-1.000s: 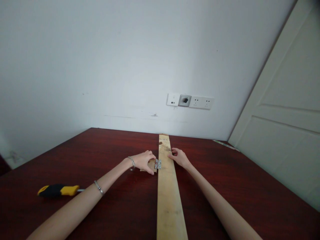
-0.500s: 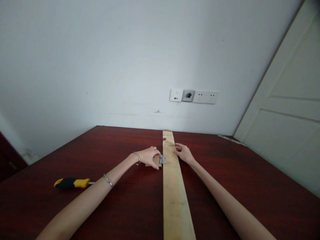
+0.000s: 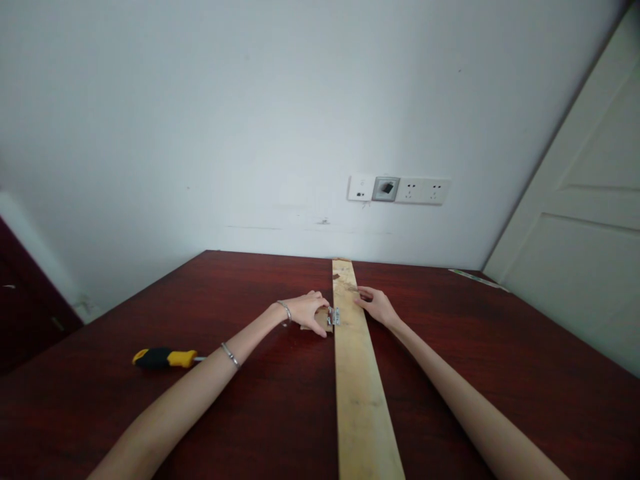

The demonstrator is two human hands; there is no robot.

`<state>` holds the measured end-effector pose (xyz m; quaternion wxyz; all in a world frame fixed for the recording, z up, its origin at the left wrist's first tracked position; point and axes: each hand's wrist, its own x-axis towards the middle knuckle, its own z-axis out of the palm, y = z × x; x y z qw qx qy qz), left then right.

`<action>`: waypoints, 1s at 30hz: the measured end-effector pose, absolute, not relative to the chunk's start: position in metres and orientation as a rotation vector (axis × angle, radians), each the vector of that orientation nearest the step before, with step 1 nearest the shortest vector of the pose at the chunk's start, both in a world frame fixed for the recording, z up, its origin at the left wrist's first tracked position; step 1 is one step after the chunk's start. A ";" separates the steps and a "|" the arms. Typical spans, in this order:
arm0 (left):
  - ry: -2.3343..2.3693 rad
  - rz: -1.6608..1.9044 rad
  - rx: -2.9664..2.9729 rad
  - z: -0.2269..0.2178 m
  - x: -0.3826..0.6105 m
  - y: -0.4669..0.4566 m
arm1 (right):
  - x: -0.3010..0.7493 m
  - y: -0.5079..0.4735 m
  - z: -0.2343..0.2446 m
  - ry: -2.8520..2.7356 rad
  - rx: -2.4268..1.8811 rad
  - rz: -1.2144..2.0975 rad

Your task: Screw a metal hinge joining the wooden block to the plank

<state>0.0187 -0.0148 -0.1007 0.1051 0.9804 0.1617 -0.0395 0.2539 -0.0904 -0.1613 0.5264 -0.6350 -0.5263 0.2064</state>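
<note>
Versus a second ago: camera view shifted, so all sits further right in frame; hands and parts match, more of the dark red panel (image 3: 30, 300) shows far left. Left hand (image 3: 306, 312) grasps small brown block (image 3: 323, 319), looks like wood, thumb near side, fingers far side. Silver metal hinge (image 3: 333, 316) just right of that grip, one leaf over block, other on plank (image 3: 363, 380). Plank: long, flat, pale wood, rough stained patches beyond the hinge. Right hand (image 3: 379, 307) curved at plank's right edge, across from left grip; cannot tell if it presses. Yellow-black screwdriver (image 3: 167, 358) left of the left grip, on glossy red-brown tabletop (image 3: 480, 353).
</note>
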 end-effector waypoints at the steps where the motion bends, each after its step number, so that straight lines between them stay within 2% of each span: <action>1: 0.485 -0.127 2.890 -0.100 0.018 -0.015 | 0.256 -0.090 -0.162 -1.253 -1.519 0.498; 12: 0.623 -0.077 2.905 -0.063 -0.033 0.001 | 0.270 -0.088 -0.159 -1.207 -1.554 0.434; 18: 0.761 -0.385 2.839 -0.038 -0.107 0.001 | 0.270 -0.091 -0.143 -1.220 -1.530 0.408; 23: 0.971 -0.643 2.619 -0.036 -0.169 -0.015 | 0.261 -0.097 -0.124 -1.243 -1.503 0.454; 30: 1.151 -0.743 2.637 -0.041 -0.210 -0.038 | 0.235 -0.105 -0.102 -1.372 -1.447 0.529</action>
